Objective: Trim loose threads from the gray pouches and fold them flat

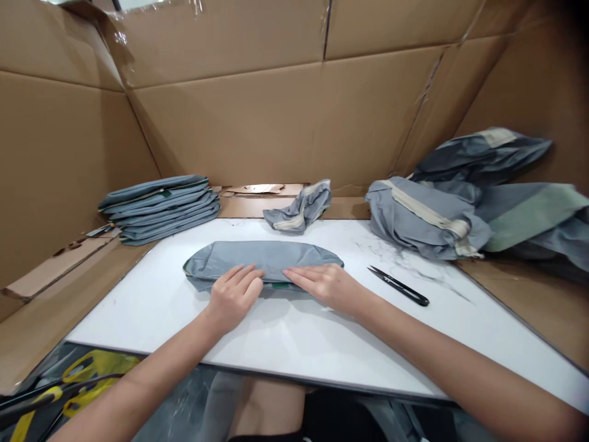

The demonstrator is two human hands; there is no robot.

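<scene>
A flat, elongated grey-blue fabric pouch (257, 253) with rounded ends lies on the white tabletop in front of me. Along its near edge a small dark green tag shows between my hands. My left hand (235, 296) rests on the pouch's near side with its fingers stretched out over the cloth. Opposite it, my right hand (322, 283) lies flat on the fabric, fingers extended and pointing left. Both palms press down on the pouch without gripping it. To the right of my right hand are black thread snips (399, 286).
Folded grey-blue pouches (163, 209) are stacked at the back left. A crumpled grey piece with a cream zipper (300, 209) lies at the back middle. Loose grey fabric pieces (427, 215) are heaped at the right. Cardboard walls (276, 123) surround the white table (151, 307).
</scene>
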